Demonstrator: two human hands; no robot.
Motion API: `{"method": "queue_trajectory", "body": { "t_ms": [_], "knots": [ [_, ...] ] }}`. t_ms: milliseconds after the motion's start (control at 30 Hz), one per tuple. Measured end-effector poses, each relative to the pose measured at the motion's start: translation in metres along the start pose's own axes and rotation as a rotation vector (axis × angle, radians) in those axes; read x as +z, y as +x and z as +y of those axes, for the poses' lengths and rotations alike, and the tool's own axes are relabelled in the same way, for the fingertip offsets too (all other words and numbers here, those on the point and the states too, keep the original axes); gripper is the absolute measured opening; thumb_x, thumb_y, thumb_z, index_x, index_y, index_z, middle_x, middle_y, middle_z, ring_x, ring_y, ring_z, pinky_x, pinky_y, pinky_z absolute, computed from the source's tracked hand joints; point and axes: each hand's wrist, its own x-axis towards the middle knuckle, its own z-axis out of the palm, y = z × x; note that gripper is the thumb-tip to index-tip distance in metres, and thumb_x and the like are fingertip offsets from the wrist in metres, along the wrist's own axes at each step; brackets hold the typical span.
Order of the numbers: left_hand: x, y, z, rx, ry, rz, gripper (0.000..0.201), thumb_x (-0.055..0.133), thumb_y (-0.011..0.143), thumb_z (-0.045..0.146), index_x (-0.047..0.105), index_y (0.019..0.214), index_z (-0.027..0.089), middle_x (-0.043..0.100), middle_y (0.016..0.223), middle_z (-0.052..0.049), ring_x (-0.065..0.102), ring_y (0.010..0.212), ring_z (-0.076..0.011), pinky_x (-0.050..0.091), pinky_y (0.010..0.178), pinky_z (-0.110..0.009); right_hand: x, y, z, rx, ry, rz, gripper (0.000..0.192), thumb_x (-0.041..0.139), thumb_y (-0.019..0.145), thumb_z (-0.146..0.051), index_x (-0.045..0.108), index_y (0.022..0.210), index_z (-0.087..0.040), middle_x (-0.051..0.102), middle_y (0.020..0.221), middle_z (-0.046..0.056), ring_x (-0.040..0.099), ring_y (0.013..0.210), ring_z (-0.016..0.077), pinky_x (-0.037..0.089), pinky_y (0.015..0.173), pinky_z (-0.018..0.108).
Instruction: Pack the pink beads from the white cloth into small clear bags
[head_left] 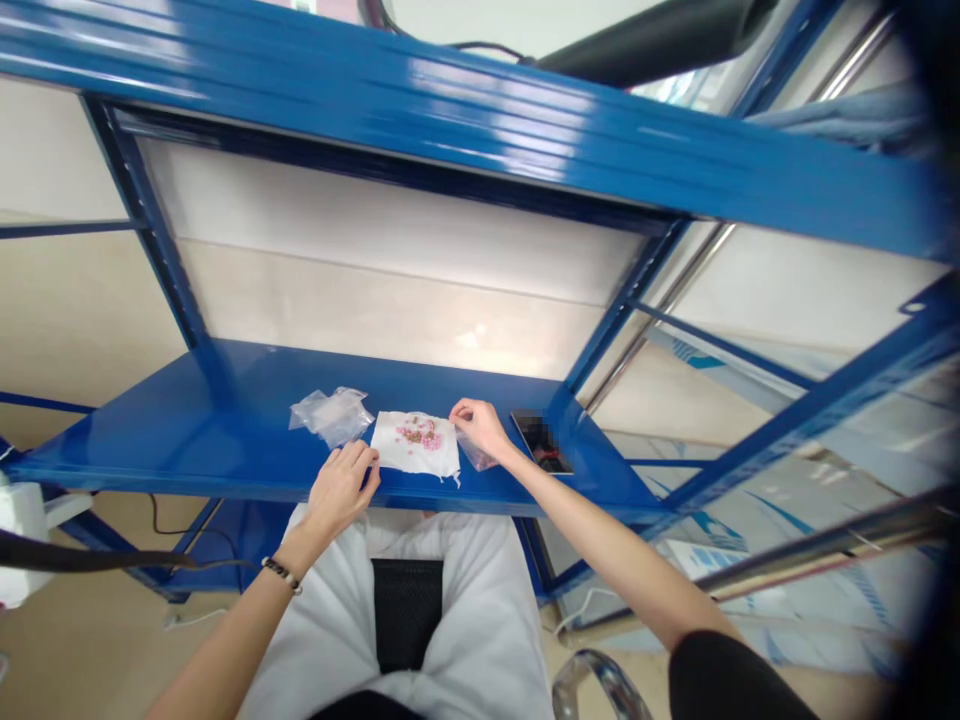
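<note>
Frame centre, blue shelf (187,430): white cloth (417,445) bearing pink beads. Your left hand (339,490) pinches its left edge; your right hand (480,428) grips a small clear bag (478,455) just right.

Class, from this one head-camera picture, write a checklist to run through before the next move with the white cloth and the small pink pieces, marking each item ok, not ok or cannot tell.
1. White cloth lies flat on the blue shelf: ok.
2. Pink pieces all rest on the cloth: ok.
3. Left hand touches the cloth's near-left edge: ok.
4. Right hand holds a small clear bag: ok.
5. That bag is open: cannot tell.
6. Spare clear bags lie apart from the cloth: ok.
</note>
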Motion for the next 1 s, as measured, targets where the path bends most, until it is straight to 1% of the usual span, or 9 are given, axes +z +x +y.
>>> {"method": "queue_trajectory", "body": {
  "t_ms": [67,133,267,433,567,667,767,900,1000],
  "knots": [
    [0.002,-0.003,0.004,-0.001,0.045,-0.011,0.020,0.041,0.094,0.022,0.059,0.100,0.018,0.060,0.093,-0.008,0.054,0.086,-0.0219,0.038,0.079,-0.034,-0.006,0.008,0.012,0.065,-0.057,0.016,0.015,0.054,0.083,-0.019,0.068,0.086,-0.019,0.072,0.078,0.002,0.068,0.073,0.0150,0.048,0.069,0.023],
    [0.002,-0.004,0.007,-0.018,0.073,-0.024,0.020,0.043,0.093,0.022,0.059,0.104,0.017,0.060,0.095,-0.009,0.053,0.089,-0.0231,0.037,0.079,-0.035,-0.009,0.014,0.022,0.100,-0.085,0.015,0.018,0.051,0.086,-0.020,0.068,0.091,-0.018,0.071,0.074,0.003,0.067,0.069,0.0151,0.047,0.066,0.023],
    [0.002,-0.005,0.014,-0.021,0.112,-0.052,0.022,0.043,0.093,0.024,0.059,0.107,0.018,0.060,0.100,-0.010,0.052,0.092,-0.0252,0.036,0.079,-0.038,-0.005,0.018,0.029,0.092,-0.098,-0.041,0.014,0.061,0.083,-0.028,0.069,0.082,-0.017,0.071,0.071,0.002,0.065,0.064,0.0146,0.044,0.059,0.021],
    [0.003,-0.007,0.018,-0.013,0.116,-0.073,0.026,0.044,0.094,0.025,0.058,0.114,0.018,0.060,0.107,-0.012,0.051,0.098,-0.0275,0.034,0.083,-0.040,0.001,0.021,0.028,0.052,-0.137,-0.092,0.009,0.068,0.079,-0.025,0.071,0.077,-0.017,0.072,0.076,0.003,0.065,0.068,0.0143,0.043,0.062,0.020],
    [0.002,-0.008,0.018,-0.008,0.136,-0.095,0.030,0.043,0.094,0.027,0.057,0.119,0.019,0.059,0.111,-0.012,0.051,0.099,-0.0276,0.035,0.082,-0.040,0.001,0.019,0.022,0.005,-0.194,-0.107,0.010,0.069,0.081,-0.026,0.070,0.075,-0.018,0.071,0.076,0.004,0.063,0.069,0.0147,0.043,0.067,0.022],
    [0.001,-0.008,0.018,0.010,0.137,-0.101,0.031,0.042,0.094,0.025,0.058,0.121,0.022,0.058,0.114,-0.011,0.051,0.101,-0.0272,0.036,0.082,-0.041,-0.002,0.015,0.016,-0.031,-0.242,-0.076,0.010,0.069,0.081,-0.023,0.069,0.073,-0.018,0.069,0.082,0.006,0.061,0.081,0.0179,0.043,0.077,0.026],
    [0.001,-0.009,0.018,0.021,0.122,-0.085,0.031,0.042,0.094,0.024,0.060,0.119,0.024,0.058,0.116,-0.011,0.050,0.108,-0.0275,0.038,0.088,-0.042,-0.004,0.013,0.009,-0.049,-0.269,-0.010,0.010,0.066,0.084,-0.023,0.068,0.075,-0.018,0.067,0.088,0.008,0.058,0.090,0.0203,0.041,0.085,0.030],
    [0.002,-0.010,0.016,0.038,0.095,-0.061,0.031,0.043,0.093,0.022,0.061,0.119,0.023,0.057,0.123,-0.011,0.049,0.117,-0.0281,0.037,0.096,-0.044,-0.001,0.010,-0.005,-0.115,-0.150,0.070,0.012,0.065,0.086,-0.025,0.068,0.077,-0.017,0.066,0.083,0.005,0.058,0.081,0.0175,0.042,0.078,0.029],
    [0.003,-0.010,0.015,0.060,0.066,-0.069,0.032,0.042,0.094,0.021,0.060,0.120,0.022,0.056,0.129,-0.010,0.047,0.122,-0.0274,0.035,0.100,-0.045,0.006,0.004,-0.020,-0.200,-0.057,0.034,0.011,0.068,0.083,-0.026,0.070,0.076,-0.017,0.066,0.080,0.004,0.059,0.077,0.0165,0.041,0.074,0.028]
  ]
}}
